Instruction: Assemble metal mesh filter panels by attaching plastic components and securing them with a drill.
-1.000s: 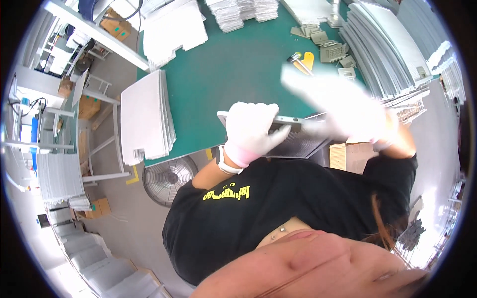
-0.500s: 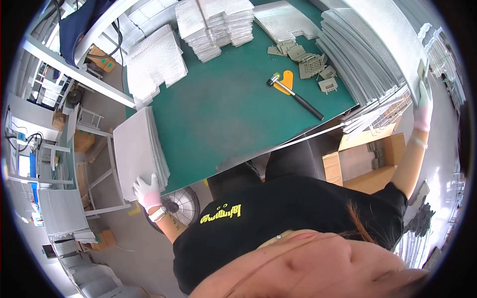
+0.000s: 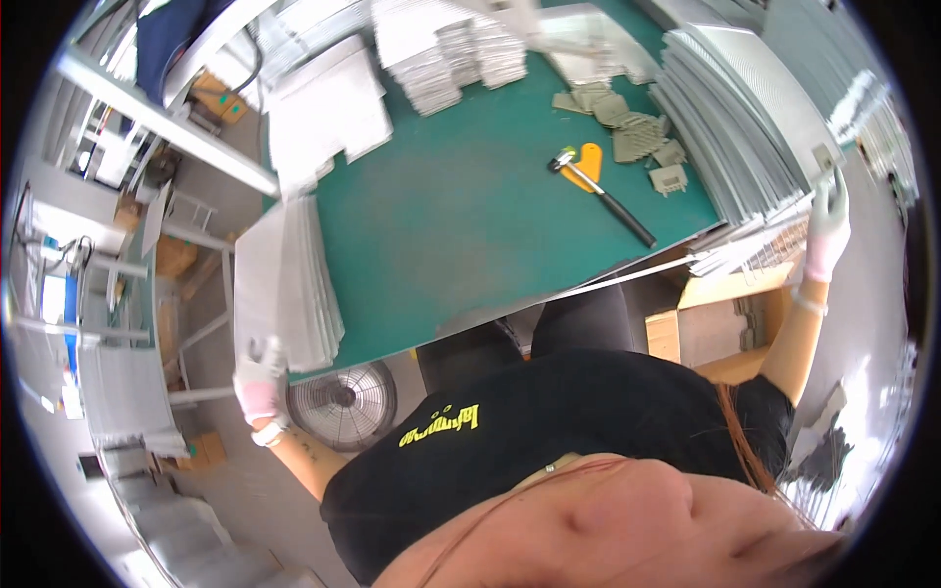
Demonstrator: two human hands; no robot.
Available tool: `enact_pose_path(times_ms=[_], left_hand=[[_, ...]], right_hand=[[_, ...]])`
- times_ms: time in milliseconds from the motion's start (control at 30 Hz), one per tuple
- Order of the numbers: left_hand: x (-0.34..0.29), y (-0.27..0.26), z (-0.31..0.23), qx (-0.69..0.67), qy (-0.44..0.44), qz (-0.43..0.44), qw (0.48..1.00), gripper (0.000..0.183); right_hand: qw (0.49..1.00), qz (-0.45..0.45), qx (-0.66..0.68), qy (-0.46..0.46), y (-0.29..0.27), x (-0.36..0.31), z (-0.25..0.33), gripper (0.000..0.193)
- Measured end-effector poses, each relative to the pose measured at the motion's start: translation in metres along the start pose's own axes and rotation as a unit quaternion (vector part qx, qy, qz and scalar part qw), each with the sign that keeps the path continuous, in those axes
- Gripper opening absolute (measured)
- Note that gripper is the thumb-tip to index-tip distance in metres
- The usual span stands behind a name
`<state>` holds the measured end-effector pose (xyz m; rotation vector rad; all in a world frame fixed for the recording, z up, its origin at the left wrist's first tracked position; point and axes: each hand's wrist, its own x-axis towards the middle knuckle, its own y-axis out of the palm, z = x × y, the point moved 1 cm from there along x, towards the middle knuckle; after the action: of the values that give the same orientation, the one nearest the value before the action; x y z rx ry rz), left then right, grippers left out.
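- Two gloved hands are spread far apart, one at each end of the green table [image 3: 470,225], which serves as the landmark here.
- Left hand [image 3: 260,377]: at the table's near-left corner, fingers curled around the near end of the left stack [image 3: 284,279] of pale flat sheets. The grip looks closed on that edge; how many sheets it takes in cannot be told.
- Left stack: lies along the table's left edge and overhangs it, long axis running away from the person. The stack extends from the grip toward the table's far side.
- Right hand [image 3: 826,227]: at the table's right end, raised, fingers against the near corner of the right stack [image 3: 730,127] of grey sheets. Whether it pinches a sheet or only rests on the corner cannot be told.
- Right stack: fanned, tilted, along the table's right edge, its long axis also running away from the person, up and left of the hand.
- Each hand is nearer its own stack; neither reaches the table's middle.
- Mallet [image 3: 603,194]: on the table, right of centre, black handle pointing toward the near-right corner, apart from both hands.
- Small grey pieces [image 3: 637,132]: just beyond the mallet.
- Far stacks [image 3: 446,54]: at the table's far edge.
- Fan [image 3: 343,404]: below the near-left corner, just beside the left hand.
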<state>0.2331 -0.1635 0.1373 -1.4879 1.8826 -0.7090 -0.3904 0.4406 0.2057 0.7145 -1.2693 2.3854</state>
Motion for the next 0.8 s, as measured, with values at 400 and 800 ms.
enact_pose_path(times_ms=[400, 800], left_hand=[[-0.124, 0.018, -0.077, 0.128, 0.186, -0.139, 0.964, 0.057], [-0.14, 0.043, -0.023, 0.299, 0.162, -0.149, 0.929, 0.082]], right_hand=[[0.908, 0.222, 0.257, -0.247, 0.087, -0.143, 0.149, 0.037], [0.603, 0.611, 0.511, 0.043, 0.332, -0.178, 0.406, 0.087]])
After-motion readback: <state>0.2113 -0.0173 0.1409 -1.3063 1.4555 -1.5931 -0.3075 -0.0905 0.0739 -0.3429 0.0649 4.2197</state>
